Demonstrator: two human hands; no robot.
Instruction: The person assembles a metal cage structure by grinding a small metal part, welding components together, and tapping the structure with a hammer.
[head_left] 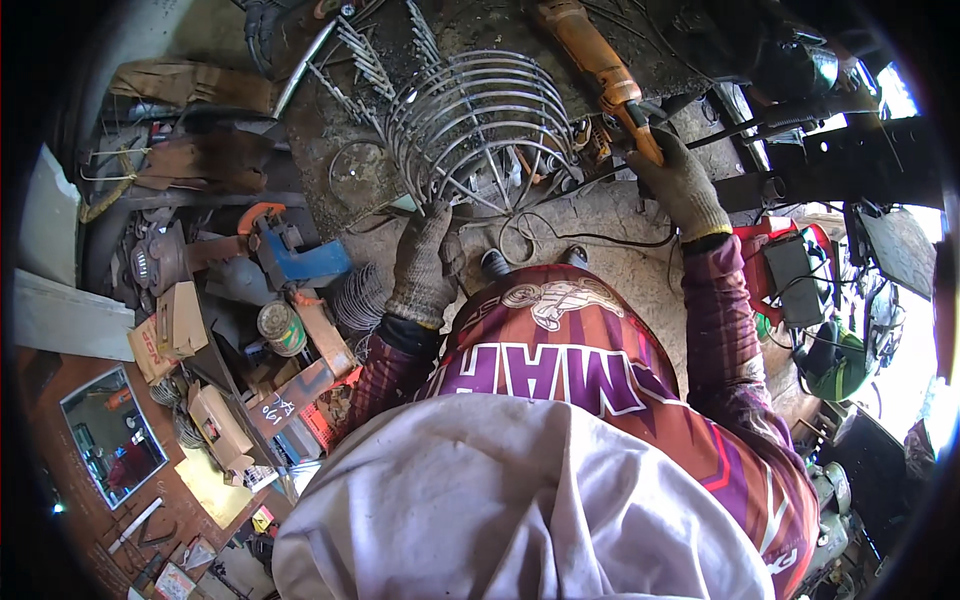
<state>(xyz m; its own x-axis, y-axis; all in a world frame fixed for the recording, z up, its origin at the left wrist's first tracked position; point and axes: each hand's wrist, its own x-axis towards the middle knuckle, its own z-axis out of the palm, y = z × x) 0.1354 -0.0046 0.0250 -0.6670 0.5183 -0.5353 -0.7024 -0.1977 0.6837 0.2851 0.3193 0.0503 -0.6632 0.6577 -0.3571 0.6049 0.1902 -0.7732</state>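
Head view: at left, a blue-and-orange metal tool (300, 252) and coiled grey wire (360, 297) are crowded together. Far centre, a rounded cage of curved metal rods (482, 110) is held at its near left rim by the left hand's (423, 262) knit-gloved fingers; far right, an elongated orange power tool (595, 60) is gripped by the right hand (685, 185). Between, rough pale floor (630, 275) is crossed by black cable (605, 240).

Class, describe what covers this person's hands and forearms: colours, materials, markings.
The left hand and right hand wear soiled grey-brown gloves that look knitted; the right cuff is edged yellow. Both long sleeves are maroon and purple with streaked patterning. A dark band shows below the left glove.
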